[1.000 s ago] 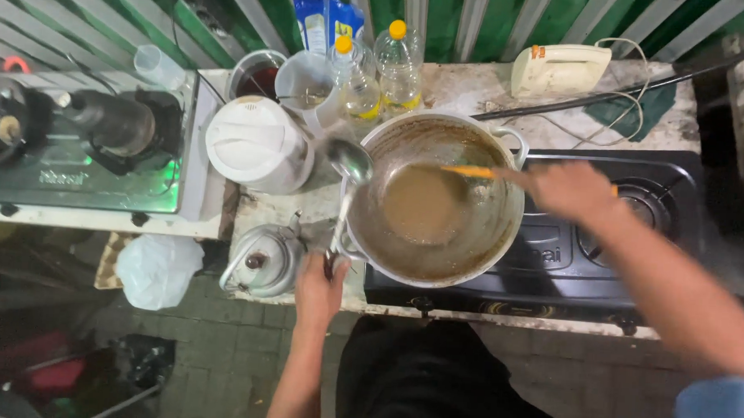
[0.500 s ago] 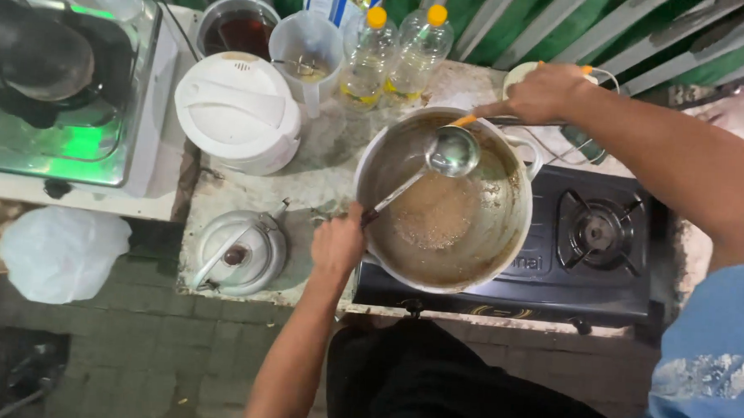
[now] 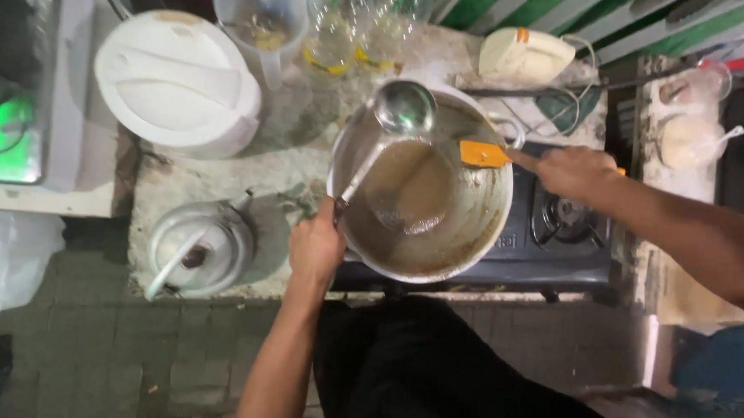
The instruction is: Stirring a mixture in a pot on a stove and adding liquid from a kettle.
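Holding the ladle (image 3: pixel 392 126) by the very end of its handle with my left hand (image 3: pixel 316 247), fingers wrapped tight around it, so the bowl sits way out from the grip at the far rim of the pot (image 3: pixel 488 239). The bowl looks empty and hangs above the brown batter (image 3: pixel 414 198), not in it. My right hand (image 3: pixel 570 172) is closed on the spatula (image 3: pixel 485 155), and the orange blade pokes out past the knuckles over the pot's right edge, close to the ladle bowl but not touching it.

Tips as I see it: with a grip that far back, the bowl swings a lot for a small wrist turn, so I'd say keep the wrist slow and the bowl level. Keep the spatula blade flat to the wall when scraping so the batter slides down to the pool rather than over the rim. The pot sits on the stove (image 3: pixel 567 234) and partly hangs off its left side onto the counter (image 3: pixel 214 185), so pushing hard toward my left grip could tip it. The kettle (image 3: pixel 195 247) sits just left of my left hand, worth minding with the elbow.
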